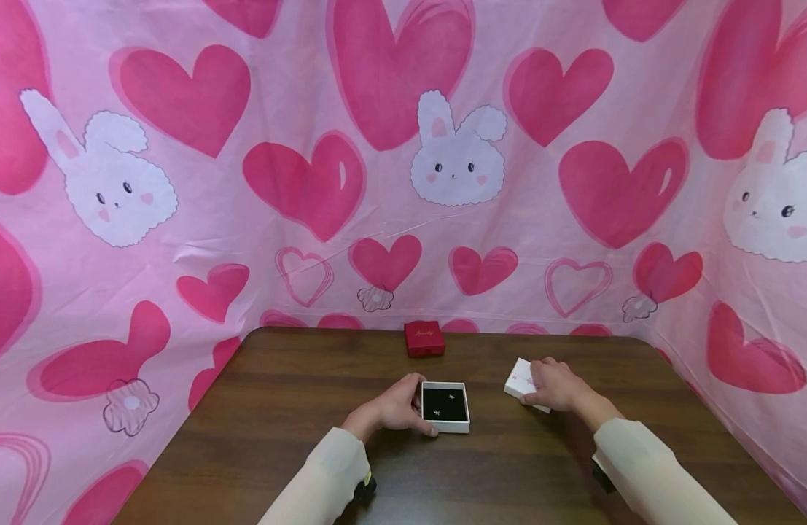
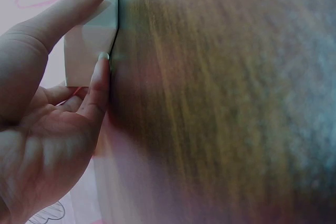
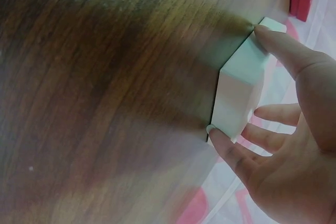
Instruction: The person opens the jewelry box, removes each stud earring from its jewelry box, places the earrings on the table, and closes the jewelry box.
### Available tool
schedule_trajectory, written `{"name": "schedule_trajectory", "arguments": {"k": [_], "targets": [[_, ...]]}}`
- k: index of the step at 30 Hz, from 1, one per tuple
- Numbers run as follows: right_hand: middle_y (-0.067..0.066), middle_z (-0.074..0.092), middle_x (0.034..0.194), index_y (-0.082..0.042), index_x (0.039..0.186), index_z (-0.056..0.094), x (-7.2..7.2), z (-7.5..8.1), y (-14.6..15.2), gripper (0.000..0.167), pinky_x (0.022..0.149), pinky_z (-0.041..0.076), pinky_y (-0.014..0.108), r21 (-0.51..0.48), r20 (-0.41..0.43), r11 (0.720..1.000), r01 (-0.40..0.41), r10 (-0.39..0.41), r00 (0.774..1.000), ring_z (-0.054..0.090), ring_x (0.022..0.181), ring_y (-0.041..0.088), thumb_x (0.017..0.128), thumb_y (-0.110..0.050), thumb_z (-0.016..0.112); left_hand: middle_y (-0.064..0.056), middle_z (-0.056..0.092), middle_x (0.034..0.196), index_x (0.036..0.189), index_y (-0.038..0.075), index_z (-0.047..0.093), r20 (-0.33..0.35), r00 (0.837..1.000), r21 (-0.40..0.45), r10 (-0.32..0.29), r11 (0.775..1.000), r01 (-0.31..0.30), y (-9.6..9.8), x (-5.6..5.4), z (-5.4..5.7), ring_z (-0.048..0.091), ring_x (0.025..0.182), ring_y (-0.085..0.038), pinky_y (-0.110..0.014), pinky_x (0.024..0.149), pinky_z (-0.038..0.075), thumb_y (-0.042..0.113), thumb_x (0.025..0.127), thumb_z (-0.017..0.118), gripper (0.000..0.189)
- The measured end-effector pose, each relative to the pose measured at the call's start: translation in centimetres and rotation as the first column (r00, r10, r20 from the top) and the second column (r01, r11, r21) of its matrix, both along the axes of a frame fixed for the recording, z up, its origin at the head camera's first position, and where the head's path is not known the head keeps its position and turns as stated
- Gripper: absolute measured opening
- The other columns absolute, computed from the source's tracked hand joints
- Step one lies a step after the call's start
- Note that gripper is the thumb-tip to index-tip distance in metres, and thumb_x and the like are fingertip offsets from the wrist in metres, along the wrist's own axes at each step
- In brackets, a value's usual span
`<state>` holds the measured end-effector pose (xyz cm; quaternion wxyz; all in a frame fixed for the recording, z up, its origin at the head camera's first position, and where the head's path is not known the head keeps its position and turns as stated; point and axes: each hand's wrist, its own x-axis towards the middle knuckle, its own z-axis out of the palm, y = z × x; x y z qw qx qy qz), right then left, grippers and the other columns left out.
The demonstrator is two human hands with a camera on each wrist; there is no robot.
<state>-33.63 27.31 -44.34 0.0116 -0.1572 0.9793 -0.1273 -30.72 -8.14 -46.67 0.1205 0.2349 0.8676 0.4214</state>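
Note:
A white open jewelry box (image 1: pixel 450 429) sits on the table, lined with a black pad (image 1: pixel 445 406) that carries two small silvery star-like pieces, perhaps earrings (image 1: pixel 436 413). My left hand (image 1: pixel 398 407) grips this box from its left side, thumb along the near wall and fingers at the far side. To the right, a white box lid (image 1: pixel 520 378) with faint pink print lies at an angle on the table. My right hand (image 1: pixel 560 388) holds it from above, thumb on the near side and fingers over the far edge. In the right wrist view, the lid (image 3: pixel 236 95) rests against the tabletop.
A small red box (image 1: pixel 425 340) with gold lettering stands shut near the table's back edge, behind the white box. Brown wood tabletop (image 1: pixel 298 394) spreads around both hands. A pink cloth (image 1: pixel 390 211) with hearts and rabbits hangs behind and at the sides.

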Motion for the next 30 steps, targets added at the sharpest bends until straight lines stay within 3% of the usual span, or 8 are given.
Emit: {"name": "schedule_trajectory", "arguments": {"k": [12, 21, 30], "targets": [[0.025, 0.057, 0.115, 0.003, 0.116, 0.057, 0.0, 0.2, 0.1, 0.069, 0.083, 0.049, 0.059, -0.011, -0.003, 1.0, -0.013, 0.013, 1.0, 0.053, 0.101, 0.043, 0.072, -0.038, 0.09, -0.006, 0.049, 0.106, 0.125, 0.003, 0.047, 0.004, 1.0, 0.005, -0.007, 1.0, 0.007, 0.1, -0.2, -0.2, 0.052, 0.092, -0.017, -0.03, 0.082, 0.047, 0.013, 0.071, 0.094, 0.073], [0.028, 0.053, 0.129, 0.004, 0.136, 0.054, 0.3, 0.6, 0.2, 0.087, 0.085, 0.048, 0.067, 0.025, 0.028, 0.999, 0.035, -0.036, 0.999, 0.049, 0.111, 0.045, 0.073, -0.046, 0.088, -0.007, 0.049, 0.105, 0.125, 0.001, 0.048, -0.003, 1.0, 0.007, -0.005, 1.0, 0.005, 0.1, 0.0, -0.1, 0.053, 0.092, -0.019, -0.029, 0.081, 0.047, 0.011, 0.07, 0.094, 0.073], [0.027, 0.054, 0.132, 0.002, 0.136, 0.056, 0.9, 1.6, -0.3, 0.084, 0.083, 0.048, 0.069, 0.035, -0.008, 0.999, 0.01, -0.009, 1.0, 0.047, 0.115, 0.045, 0.074, -0.046, 0.087, -0.005, 0.049, 0.104, 0.128, 0.002, 0.047, 0.003, 1.0, -0.012, 0.002, 1.0, -0.002, -0.1, 0.0, 0.0, 0.051, 0.092, -0.017, -0.03, 0.083, 0.046, 0.015, 0.07, 0.095, 0.075]]}}
